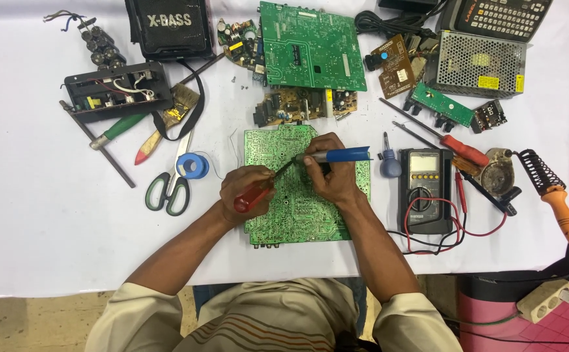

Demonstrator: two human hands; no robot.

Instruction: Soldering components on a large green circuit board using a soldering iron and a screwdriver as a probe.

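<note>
I see my left hand (245, 186) wrapped tight on a red screwdriver (253, 195), my right hand (330, 171) gripping a blue tool (343, 155), both over the green board (297, 215) on the desk (50, 221).

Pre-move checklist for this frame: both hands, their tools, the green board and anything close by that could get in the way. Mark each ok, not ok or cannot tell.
1. Left hand grips the red-handled screwdriver: ok.
2. Right hand grips the blue-handled tool: ok.
3. Both tool tips meet at one spot on the green circuit board: cannot tell, fingers cover the contact.
4. Board lies flat on the white table: ok.
5. Multimeter sits beside the board, its leads off the board: ok.
6. Orange-handled soldering iron lies apart at the far right, away from both hands: ok.
</note>
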